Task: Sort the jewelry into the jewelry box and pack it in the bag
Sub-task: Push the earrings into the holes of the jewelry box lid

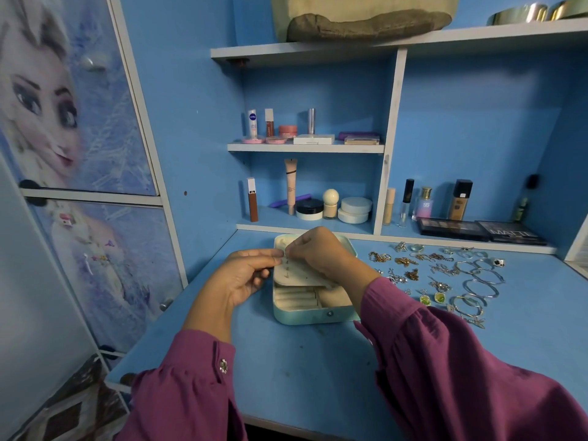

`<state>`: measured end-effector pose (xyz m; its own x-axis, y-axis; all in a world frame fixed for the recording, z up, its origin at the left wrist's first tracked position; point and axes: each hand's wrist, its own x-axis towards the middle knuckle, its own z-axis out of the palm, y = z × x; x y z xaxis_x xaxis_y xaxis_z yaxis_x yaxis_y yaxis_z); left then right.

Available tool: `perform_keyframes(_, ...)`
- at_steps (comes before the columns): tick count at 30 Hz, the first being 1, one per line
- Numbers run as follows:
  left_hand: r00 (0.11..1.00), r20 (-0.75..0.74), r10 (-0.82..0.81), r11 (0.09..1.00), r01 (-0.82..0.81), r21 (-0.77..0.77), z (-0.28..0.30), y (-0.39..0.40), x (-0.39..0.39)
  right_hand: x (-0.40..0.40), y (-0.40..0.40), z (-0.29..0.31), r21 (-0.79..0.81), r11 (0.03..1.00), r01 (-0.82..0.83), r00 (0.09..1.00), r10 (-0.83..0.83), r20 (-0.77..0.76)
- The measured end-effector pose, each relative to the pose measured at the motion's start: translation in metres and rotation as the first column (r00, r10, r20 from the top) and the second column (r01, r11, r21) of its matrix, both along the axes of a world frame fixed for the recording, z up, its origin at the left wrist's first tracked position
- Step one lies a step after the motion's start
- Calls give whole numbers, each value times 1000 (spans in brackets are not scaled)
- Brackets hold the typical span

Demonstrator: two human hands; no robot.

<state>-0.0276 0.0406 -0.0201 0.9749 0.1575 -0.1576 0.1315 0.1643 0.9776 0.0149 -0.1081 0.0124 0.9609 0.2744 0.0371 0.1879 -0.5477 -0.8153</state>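
A small mint-green jewelry box point(313, 315) lies open on the blue desk, with cream ring rolls in its front part and a cream earring panel point(302, 275) lifted over it. My left hand point(245, 276) pinches the panel's left edge. My right hand point(318, 249) reaches over the box and pinches something tiny at the same edge; what it holds is too small to make out. Loose jewelry point(439, 275) is spread on the desk to the right of the box: earrings, rings, chains, silver bangles point(480, 281) and a green-stone pair point(432, 299). A tan bag point(362, 20) sits on the top shelf.
Cosmetics fill the shelves behind the box: tubes, jars and compacts point(321, 208). Bottles point(426, 203) and two dark eyeshadow palettes point(477, 232) stand at the back right. A cupboard with printed doors point(79, 154) closes off the left side.
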Motion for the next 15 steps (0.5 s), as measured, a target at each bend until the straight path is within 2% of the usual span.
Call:
perform_keyframes(8, 1000, 2, 3, 1000, -3, 10, 0, 0, 0, 0, 0, 5, -101, 994, -49, 998, 53, 38)
perform_keyframes(15, 1000, 5, 0, 1000, 0, 7, 1, -1, 0, 3, -5, 9, -234, 963, -131, 967, 176, 184)
